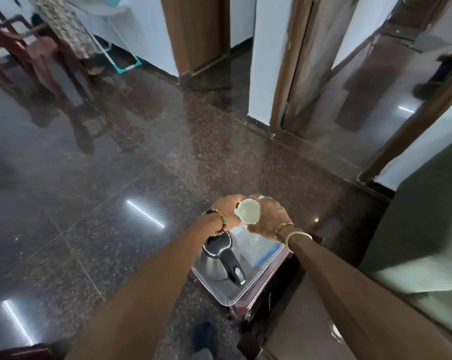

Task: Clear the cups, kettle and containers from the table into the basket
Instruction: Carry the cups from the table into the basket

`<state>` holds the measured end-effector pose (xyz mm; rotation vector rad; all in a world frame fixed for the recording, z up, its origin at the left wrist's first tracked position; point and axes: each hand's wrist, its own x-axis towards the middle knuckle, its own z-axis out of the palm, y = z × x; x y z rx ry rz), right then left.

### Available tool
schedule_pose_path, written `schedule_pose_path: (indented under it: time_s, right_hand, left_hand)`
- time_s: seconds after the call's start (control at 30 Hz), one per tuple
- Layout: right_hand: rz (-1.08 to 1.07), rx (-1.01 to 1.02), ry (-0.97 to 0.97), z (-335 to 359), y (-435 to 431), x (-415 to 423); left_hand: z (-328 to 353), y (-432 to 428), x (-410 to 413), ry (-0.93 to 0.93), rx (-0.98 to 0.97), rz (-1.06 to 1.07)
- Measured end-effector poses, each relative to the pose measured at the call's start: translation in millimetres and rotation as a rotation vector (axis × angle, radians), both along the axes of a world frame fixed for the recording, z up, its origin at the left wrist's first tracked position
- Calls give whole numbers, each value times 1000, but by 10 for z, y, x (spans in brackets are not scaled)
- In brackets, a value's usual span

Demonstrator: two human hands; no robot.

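A white cup (247, 211) is held up between both hands above a small low table. My left hand (226, 207) grips its left side and my right hand (267, 216) wraps round its right side. Below them a steel kettle (215, 268) with a black lid and handle stands on a shiny metal tray (241, 292). A clear container with a blue-edged lid (261, 249) lies on the same tray behind the kettle, partly hidden by my right wrist. No basket is in view.
The tray sits on a small dark wooden table (266, 289) on a polished dark granite floor (115, 178). Wooden chairs (35, 53) stand at far left, door frames (284, 74) ahead, and a grey-green surface (422, 229) lies to the right.
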<state>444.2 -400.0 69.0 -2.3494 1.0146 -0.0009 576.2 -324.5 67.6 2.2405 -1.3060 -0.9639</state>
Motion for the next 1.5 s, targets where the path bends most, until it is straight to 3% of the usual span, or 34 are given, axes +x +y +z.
schedule_pose_path:
  time_s: [0.17,0.43,0.63,0.77,1.0,1.27,1.5]
  right_hand:
    - [-4,12,69,-564,-246,411]
    - [-47,94,214,-1320,-342,876]
    - [-84,168,265,-1628,-396,1054]
    - [-50,208,274,-1755,-364,1082]
    - [-28,253,252,-1939,-351,1156]
    - [49,269,280,-2142,-355,1134]
    - [72,292,336,-2237,-390,1109]
  left_hand:
    - [-494,-255,414,81,25,-29]
    - [-1083,-475,937,314,220,-41]
    - [-1402,-590,1067,374,338,-6]
    - [-1569,-595,1070,362,405,50]
    - [-1734,-527,1187,305,412,-64]
    - [-1976,-535,1076,56,462,-150]
    - [-1962,-605,1102,-21,442,-155]
